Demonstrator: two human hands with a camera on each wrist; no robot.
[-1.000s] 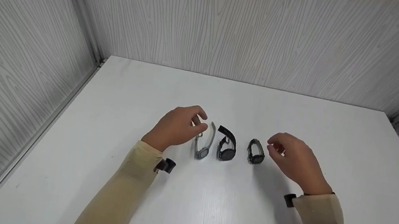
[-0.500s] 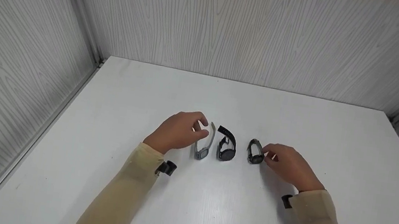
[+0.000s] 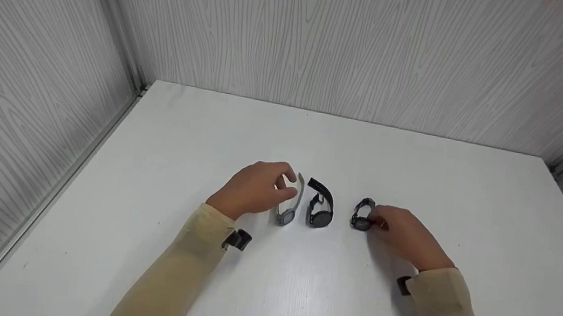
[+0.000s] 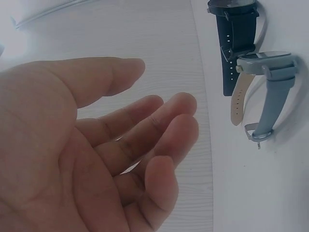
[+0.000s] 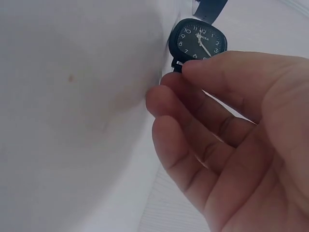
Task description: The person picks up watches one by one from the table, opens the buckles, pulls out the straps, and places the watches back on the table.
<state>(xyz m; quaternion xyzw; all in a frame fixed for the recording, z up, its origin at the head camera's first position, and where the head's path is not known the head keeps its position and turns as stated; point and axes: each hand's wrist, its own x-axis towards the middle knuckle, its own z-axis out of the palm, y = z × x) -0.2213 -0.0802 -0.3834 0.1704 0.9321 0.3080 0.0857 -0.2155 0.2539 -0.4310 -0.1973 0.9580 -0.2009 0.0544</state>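
Note:
Three wristwatches stand in a row on a white table. My right hand [image 3: 401, 236] pinches the strap of the rightmost one, a black wristwatch [image 3: 361, 224], between thumb and fingers. In the right wrist view its rounded-square dial [image 5: 195, 43] shows white numerals, with thumb and fingertips at the strap just below. My left hand [image 3: 253, 187] hovers beside the pale grey-blue wristwatch [image 3: 285, 217], fingers loosely bent and holding nothing. Between these two is a wristwatch with a round face and a perforated black strap [image 3: 322, 189], which the left wrist view also shows behind the grey-blue strap [image 4: 275, 104].
The white tabletop [image 3: 270, 287] reaches back to a wood-grain panel [image 3: 329, 44]. Another grey panel [image 3: 13, 90] rises along the left side. Black camera mounts [image 3: 238, 239] sit at both wrists, over beige sleeves [image 3: 174, 269].
My right hand has moved left and down to the rightmost wristwatch and taken hold of its strap, turning the watch slightly. My left hand has drifted a little right and down.

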